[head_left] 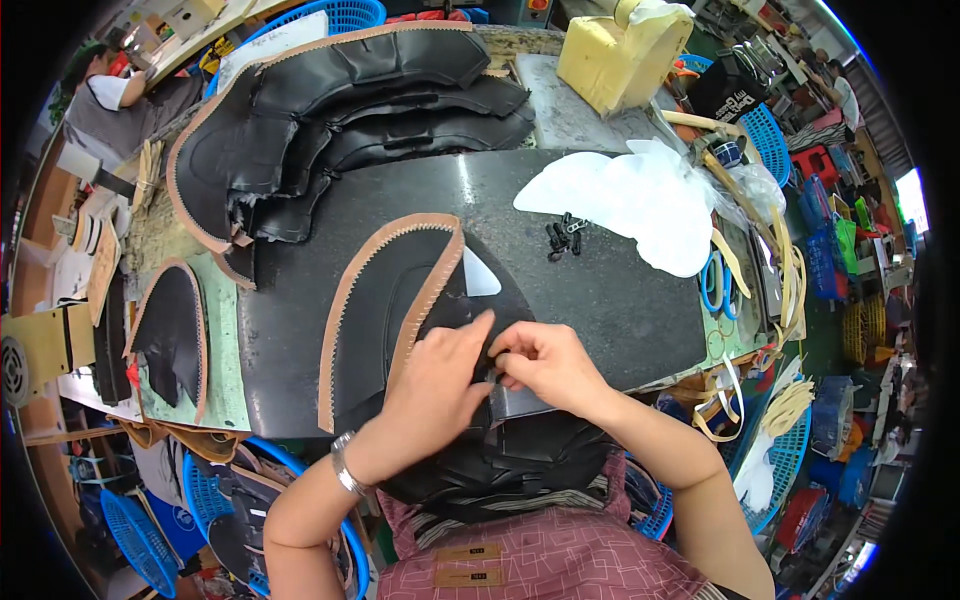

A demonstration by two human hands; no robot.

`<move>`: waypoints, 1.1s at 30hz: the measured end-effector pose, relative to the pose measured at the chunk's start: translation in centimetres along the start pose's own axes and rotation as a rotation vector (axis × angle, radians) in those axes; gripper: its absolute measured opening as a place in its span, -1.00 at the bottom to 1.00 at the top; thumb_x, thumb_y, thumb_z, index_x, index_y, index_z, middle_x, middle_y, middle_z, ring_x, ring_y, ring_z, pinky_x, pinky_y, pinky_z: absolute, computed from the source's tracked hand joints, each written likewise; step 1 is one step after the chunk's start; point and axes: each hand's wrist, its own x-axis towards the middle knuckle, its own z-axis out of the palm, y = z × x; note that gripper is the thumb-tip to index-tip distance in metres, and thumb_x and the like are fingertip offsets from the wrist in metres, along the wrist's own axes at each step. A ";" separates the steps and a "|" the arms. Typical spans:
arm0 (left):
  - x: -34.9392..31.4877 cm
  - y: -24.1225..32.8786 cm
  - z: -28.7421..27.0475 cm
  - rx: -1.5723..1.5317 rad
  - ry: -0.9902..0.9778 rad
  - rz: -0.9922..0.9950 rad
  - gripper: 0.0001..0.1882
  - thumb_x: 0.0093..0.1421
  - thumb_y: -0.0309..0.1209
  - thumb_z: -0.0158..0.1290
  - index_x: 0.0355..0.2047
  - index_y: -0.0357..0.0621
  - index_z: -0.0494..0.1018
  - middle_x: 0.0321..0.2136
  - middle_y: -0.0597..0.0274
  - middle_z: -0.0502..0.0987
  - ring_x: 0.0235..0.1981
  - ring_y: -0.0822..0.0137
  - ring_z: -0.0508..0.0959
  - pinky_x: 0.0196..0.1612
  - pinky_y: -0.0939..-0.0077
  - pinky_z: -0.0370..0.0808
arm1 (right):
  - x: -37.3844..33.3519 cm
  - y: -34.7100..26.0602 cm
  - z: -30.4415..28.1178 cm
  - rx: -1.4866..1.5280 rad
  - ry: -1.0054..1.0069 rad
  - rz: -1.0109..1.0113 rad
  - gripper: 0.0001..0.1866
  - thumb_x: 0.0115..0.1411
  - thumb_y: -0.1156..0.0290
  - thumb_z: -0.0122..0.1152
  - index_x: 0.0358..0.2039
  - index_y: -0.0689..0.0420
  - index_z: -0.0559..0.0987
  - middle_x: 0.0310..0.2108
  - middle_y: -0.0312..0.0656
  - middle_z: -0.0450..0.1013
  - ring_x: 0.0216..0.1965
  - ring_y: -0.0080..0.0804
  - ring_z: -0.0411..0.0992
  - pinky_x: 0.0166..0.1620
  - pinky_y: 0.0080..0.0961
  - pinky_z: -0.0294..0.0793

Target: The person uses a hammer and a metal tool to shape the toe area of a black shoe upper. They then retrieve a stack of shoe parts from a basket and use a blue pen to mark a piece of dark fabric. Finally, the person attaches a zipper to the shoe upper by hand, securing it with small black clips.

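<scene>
In front of me lies a black leather panel (365,330) edged with tan zigzag-cut trim, curled over so its rim stands up. My left hand (435,370), a metal watch band at the wrist, rests on it with index finger and thumb stretched apart. Beside those fingertips, my right hand (540,365) is closed in a pinch; what sits between its fingers is too small and hidden to name. A small white patch (481,275) shows on the panel above my hands. Farther off, several small black zipper pulls (562,238) lie on the dark work board (620,320).
Stacked black leather panels (370,70) fill the back left; another trimmed piece (170,330) lies at the left. White sheet pieces (620,200), blue-handled scissors (715,285) and a yellow block-shaped container (620,60) are to the right. Blue baskets (205,490) flank me below; people sit farther away.
</scene>
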 end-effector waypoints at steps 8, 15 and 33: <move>0.2 -1.3 -0.3 -0.122 -0.021 -0.059 -0.83 -0.09 -0.50 0.19 -0.50 -0.23 0.42 -0.29 0.20 0.44 -0.21 0.18 0.41 -0.19 0.40 0.36 | 3.8 0.6 -8.2 -0.751 0.624 -0.254 -0.77 0.00 0.32 0.28 -0.42 0.21 0.52 -0.49 -0.10 0.47 -0.48 -0.23 0.46 -0.37 -0.38 0.42; 0.2 -2.3 -0.6 -0.183 -0.053 -0.038 -0.86 -0.05 -0.50 0.17 -0.52 -0.26 0.43 -0.29 0.19 0.46 -0.24 0.21 0.43 -0.20 0.40 0.38 | 3.8 2.0 -8.9 -0.582 0.512 -0.302 -0.80 -0.03 0.43 0.29 -0.42 0.20 0.47 -0.54 -0.18 0.44 -0.50 -0.34 0.45 -0.39 -0.49 0.43; 0.0 -3.3 -1.3 -0.229 -0.111 0.088 -0.87 -0.04 -0.52 0.14 -0.46 -0.29 0.46 -0.24 0.15 0.49 -0.19 0.17 0.45 -0.12 0.37 0.38 | -0.3 -0.5 -0.8 -1.071 -0.156 -0.681 -0.80 -0.12 0.50 0.19 -0.41 0.20 0.43 -0.47 -0.17 0.34 -0.39 -0.27 0.39 -0.38 -0.47 0.45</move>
